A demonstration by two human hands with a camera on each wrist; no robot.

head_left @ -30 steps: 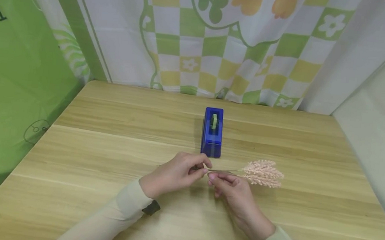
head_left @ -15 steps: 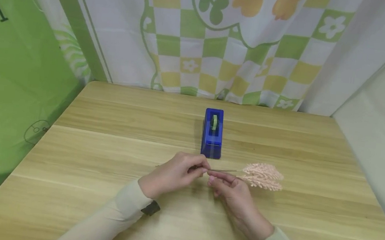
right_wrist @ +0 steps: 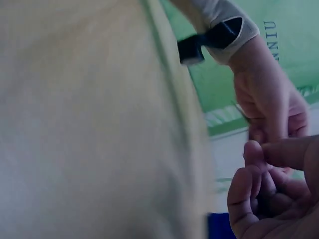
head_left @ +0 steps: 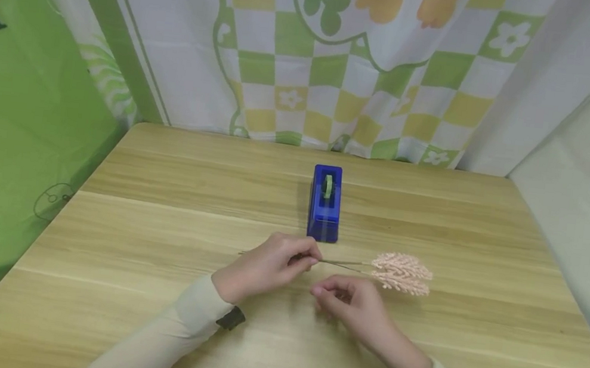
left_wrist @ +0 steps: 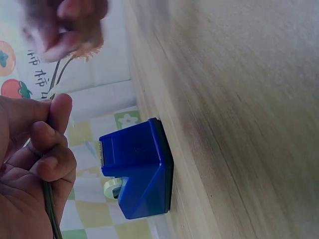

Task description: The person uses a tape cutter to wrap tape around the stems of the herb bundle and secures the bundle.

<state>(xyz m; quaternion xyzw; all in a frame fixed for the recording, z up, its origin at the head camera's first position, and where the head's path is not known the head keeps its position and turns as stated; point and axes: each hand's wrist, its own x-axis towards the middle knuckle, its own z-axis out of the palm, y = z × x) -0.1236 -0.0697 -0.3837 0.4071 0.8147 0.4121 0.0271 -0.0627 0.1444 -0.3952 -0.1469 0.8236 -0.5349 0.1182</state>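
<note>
My left hand (head_left: 267, 268) holds two thin artificial flower stems (head_left: 343, 264) together, thumb and index finger pinching them and the other fingers curled round. Their fluffy pale pink heads (head_left: 401, 273) point right, side by side; the stem ends stick out left of the hand. A small clear bit like tape shows on the stems at the left fingertips in the left wrist view. Just below the stems, my right hand (head_left: 362, 311) is off them, with fingers curled and thumb against the index fingertip. Nothing shows between those fingertips in the right wrist view (right_wrist: 264, 152).
A blue tape dispenser (head_left: 325, 214) with a small pale green roll (head_left: 328, 186) stands just beyond my left hand. The wooden table (head_left: 194, 167) reaches back to a checked curtain (head_left: 328, 73). A green cloth (head_left: 21, 119) hangs at the left, a pale one at the right.
My right hand has let go of the stems and drawn down toward me. The flower heads have dipped slightly. My left hand keeps its hold in the same place.
</note>
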